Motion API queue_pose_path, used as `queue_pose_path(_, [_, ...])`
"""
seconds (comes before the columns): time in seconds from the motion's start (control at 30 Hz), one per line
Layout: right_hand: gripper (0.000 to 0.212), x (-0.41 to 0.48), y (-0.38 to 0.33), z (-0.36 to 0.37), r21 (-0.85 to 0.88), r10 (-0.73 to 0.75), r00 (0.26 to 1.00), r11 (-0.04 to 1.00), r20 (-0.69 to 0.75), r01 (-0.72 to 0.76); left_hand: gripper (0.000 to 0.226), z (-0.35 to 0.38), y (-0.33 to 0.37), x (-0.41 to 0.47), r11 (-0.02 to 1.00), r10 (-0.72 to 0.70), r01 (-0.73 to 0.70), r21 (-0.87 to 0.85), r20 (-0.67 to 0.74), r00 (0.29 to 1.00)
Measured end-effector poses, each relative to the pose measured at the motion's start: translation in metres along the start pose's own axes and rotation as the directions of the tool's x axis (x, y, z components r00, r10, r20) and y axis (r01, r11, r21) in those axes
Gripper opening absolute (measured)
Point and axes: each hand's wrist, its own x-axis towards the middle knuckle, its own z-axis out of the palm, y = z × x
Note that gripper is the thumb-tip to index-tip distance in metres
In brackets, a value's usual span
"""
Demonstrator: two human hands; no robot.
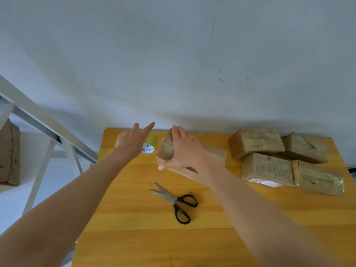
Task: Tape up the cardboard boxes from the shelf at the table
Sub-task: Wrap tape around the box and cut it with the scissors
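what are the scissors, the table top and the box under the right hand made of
Scissors: bright grey blades, likely steel; glossy black handles, probably plastic. Table top: orange-yellow, grain streaks, soft sheen, so wood or wood-look laminate; cannot tell which. Box under the right hand: dull brown, matte, creased edges, apparently cardboard.

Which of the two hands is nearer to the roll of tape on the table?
Left. The left hand is right at the roll of tape, partly covering it; the right hand rests on the cardboard box to the tape's right.
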Motion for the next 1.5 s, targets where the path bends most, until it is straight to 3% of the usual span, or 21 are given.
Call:
queue_pose_path(0.17, [0.134, 0.024, -0.03, 0.004, -0.184, 0.072, 0.997, 0.98, -0.012, -0.073, 0.103, -0.001, -0.002, -0.007, 1.0, -0.006, 0.006, -0.015, -0.038, 0.999])
queue_pose_path(0.33, [0.125, 0.019, -0.04, -0.001, -0.209, 0.059, 0.998, 0.976, -0.017, -0.062, 0.11, -0.001, -0.011, -0.017, 0.998, 0.025, -0.029, -0.055, -0.079, 0.997])
queue_pose_path(0.47, [0.124, 0.009, -0.043, -0.013, -0.154, 0.032, 0.997, 0.987, -0.073, -0.043, 0.101, -0.011, -0.016, -0.021, 0.996, 0.005, -0.017, -0.092, -0.125, 0.992])
queue_pose_path(0.6, [0.129, -0.006, -0.043, -0.033, -0.068, 0.003, 0.988, 0.998, -0.154, -0.013, 0.059, -0.034, -0.018, -0.028, 0.974, -0.054, 0.005, -0.227, -0.21, 0.976])
queue_pose_path(0.77, [0.134, -0.025, -0.033, -0.049, 0.161, -0.003, 0.98, 0.986, -0.2, 0.036, 0.069, -0.062, -0.023, -0.041, 0.937, -0.043, -0.103, -0.335, -0.402, 0.915])
queue_pose_path(0.87, [0.13, -0.036, -0.022, -0.04, 0.313, 0.002, 0.973, 0.947, -0.23, 0.072, 0.064, -0.068, -0.017, -0.047, 0.845, -0.154, -0.105, -0.525, -0.428, 0.891])
queue_pose_path(0.97, [0.128, -0.044, -0.013, -0.027, 0.4, 0.026, 0.957, 0.911, -0.288, 0.096, 0.048, -0.063, 0.0, -0.053, 0.58, -0.322, -0.059, -0.813, -0.295, 0.9])
queue_pose_path(1.17, [0.131, -0.056, 0.007, -0.018, 0.455, 0.048, 0.952, 0.885, -0.302, 0.1, 0.023, -0.055, 0.03, -0.053, 0.364, -0.342, -0.042, -0.93, -0.175, 0.923])
queue_pose_path(1.23, [0.127, -0.06, 0.016, -0.018, 0.441, 0.044, 0.955, 0.893, -0.293, 0.094, 0.019, -0.058, 0.035, -0.05, 0.451, -0.302, -0.041, -0.892, -0.196, 0.933])
queue_pose_path(1.33, [0.121, -0.065, 0.03, -0.018, 0.398, 0.045, 0.954, 0.914, -0.296, 0.081, 0.037, -0.065, 0.049, -0.053, 0.62, -0.176, -0.12, -0.775, -0.287, 0.941])
queue_pose_path(1.5, [0.121, -0.072, 0.048, -0.011, 0.381, 0.035, 0.955, 0.92, -0.296, 0.085, 0.049, -0.084, 0.045, -0.05, 0.893, -0.037, -0.146, -0.426, -0.393, 0.919])
